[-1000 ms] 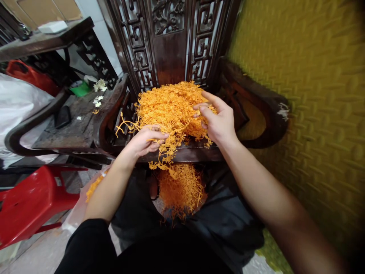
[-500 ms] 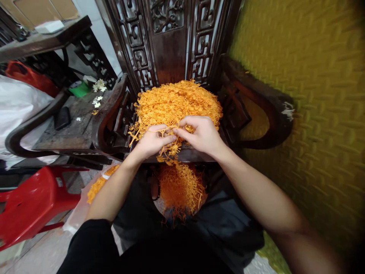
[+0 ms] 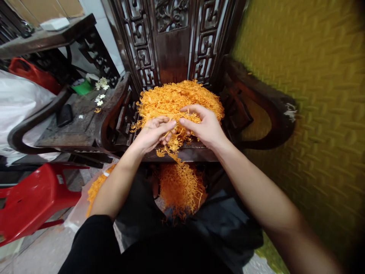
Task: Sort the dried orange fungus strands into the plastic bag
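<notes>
While the left hand [image 3: 155, 133] pinches thin orange strands [image 3: 174, 143] between thumb and fingers, the right hand [image 3: 207, 127] hovers just beside it, thumb and forefinger slightly apart. Behind them an orange pile [image 3: 182, 97] sits on the wooden chair [image 3: 199, 155]; another orange heap [image 3: 184, 186] lies below, between the legs [image 3: 228, 220].

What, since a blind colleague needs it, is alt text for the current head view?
A person's left hand holds orange strands, the right hand close beside it, before an orange heap on a dark carved wooden chair. A red chair stands lower left.
</notes>
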The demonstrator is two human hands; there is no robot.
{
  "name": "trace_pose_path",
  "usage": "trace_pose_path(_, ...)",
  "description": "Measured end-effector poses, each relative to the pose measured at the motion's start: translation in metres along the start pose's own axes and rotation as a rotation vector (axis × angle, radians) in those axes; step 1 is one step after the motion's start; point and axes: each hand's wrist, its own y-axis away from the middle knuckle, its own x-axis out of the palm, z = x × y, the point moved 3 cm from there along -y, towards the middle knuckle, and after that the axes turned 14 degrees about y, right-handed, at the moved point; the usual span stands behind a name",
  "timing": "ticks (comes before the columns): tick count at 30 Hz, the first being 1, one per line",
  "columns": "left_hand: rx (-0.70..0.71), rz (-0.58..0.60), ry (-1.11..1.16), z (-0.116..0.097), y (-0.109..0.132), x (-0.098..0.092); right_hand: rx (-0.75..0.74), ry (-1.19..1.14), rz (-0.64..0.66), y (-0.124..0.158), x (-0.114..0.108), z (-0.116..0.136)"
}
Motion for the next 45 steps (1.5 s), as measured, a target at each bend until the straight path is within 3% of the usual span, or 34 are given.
trace_pose_path(4,0.037,-0.080,0.123,-0.005,-0.001,-0.011,0.088,-0.180,0.096,0.000,0.004,-0.003)
trace_pose_path(8,0.059,-0.152,0.180,-0.006,-0.003,-0.017,0.204,-0.368,0.106,-0.002,0.004,-0.005)
trace_pose_path(14,0.183,-0.291,0.245,-0.006,-0.005,-0.016,0.254,-0.567,-0.079,-0.007,-0.003,-0.012)
trace_pose_path(17,0.266,-0.343,0.244,-0.006,-0.006,-0.018,0.272,-0.622,-0.087,-0.009,-0.006,-0.013)
trace_pose_path(20,0.255,-0.299,0.196,-0.006,-0.005,-0.017,0.242,-0.515,-0.046,-0.006,-0.006,-0.011)
trace_pose_path(26,0.097,-0.187,0.056,0.001,-0.003,-0.008,0.072,-0.057,-0.002,0.002,0.004,-0.010)
trace_pose_path(29,0.089,-0.168,-0.028,0.007,-0.004,-0.008,-0.015,0.092,0.037,0.002,0.007,-0.013)
trace_pose_path(35,0.233,-0.164,-0.246,0.012,-0.005,-0.009,-0.043,0.061,-0.008,-0.002,0.004,-0.016)
trace_pose_path(41,0.574,-0.288,-0.616,-0.002,0.001,-0.008,-0.065,0.093,-0.069,0.000,0.005,-0.014)
trace_pose_path(45,0.620,-0.320,-0.660,-0.003,0.002,-0.006,-0.073,0.133,-0.104,0.001,0.004,-0.013)
